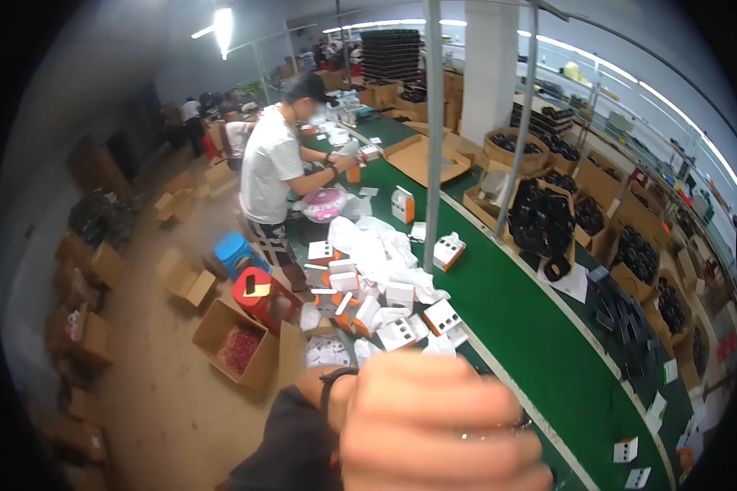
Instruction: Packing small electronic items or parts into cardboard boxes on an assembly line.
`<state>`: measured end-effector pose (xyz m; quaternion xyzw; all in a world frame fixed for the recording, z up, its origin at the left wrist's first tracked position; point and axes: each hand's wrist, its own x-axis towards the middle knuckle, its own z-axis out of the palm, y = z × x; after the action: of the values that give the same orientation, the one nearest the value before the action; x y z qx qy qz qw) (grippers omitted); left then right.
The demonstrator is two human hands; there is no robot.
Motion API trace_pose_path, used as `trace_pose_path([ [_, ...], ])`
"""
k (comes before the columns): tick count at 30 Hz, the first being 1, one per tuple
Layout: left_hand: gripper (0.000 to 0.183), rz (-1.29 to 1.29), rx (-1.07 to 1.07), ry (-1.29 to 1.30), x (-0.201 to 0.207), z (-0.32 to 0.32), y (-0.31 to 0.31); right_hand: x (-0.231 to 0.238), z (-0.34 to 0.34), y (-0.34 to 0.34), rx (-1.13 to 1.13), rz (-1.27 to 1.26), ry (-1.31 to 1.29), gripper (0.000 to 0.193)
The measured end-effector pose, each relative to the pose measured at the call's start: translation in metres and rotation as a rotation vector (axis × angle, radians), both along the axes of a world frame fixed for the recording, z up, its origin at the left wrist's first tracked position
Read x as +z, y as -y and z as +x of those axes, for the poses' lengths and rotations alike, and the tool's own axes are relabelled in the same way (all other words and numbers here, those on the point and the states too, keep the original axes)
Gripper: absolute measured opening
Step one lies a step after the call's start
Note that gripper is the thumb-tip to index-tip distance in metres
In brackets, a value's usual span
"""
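Observation:
My left hand (pixel 442 421) is raised close in front of the camera at the bottom middle, slightly blurred, with its fingers curled closed. Whatever it may hold is hidden; a small shiny spot shows among the fingers. A dark sleeve and a dark band at the wrist lead in from the lower left. My right hand is out of view. Just beyond the left hand lies a heap of small white and orange boxes (pixel 400 331), several of them with open flaps. White plastic bags (pixel 377 250) are piled behind them.
A green conveyor belt (pixel 516 303) runs along the right of a metal post (pixel 432 147). A person in a white shirt (pixel 270 164) works farther along the bench. Cartons of black items (pixel 540 217) line the right side. A red stool (pixel 262 299) and open cartons (pixel 236 344) stand left.

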<state>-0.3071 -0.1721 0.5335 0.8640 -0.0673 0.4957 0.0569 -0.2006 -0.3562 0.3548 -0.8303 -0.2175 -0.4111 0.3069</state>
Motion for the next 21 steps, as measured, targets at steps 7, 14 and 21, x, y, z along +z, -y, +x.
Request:
trace_pose_path([
  [7, 0.018, -0.069, -0.181, 0.480, -0.006, 0.138, 0.042, 0.189, 0.008, -0.107, -0.611, -0.676, 0.579, 0.022],
  [14, 0.026, -0.085, -0.420, 0.054, 0.025, 0.148, 0.056, 0.113, 0.062, -0.030, -0.589, -0.670, -0.087, 0.024],
  [21, 0.018, -0.074, -0.694, -0.211, 0.039, 0.169, 0.069, -0.257, 0.018, 0.213, -0.555, 0.149, -1.259, 0.058],
])
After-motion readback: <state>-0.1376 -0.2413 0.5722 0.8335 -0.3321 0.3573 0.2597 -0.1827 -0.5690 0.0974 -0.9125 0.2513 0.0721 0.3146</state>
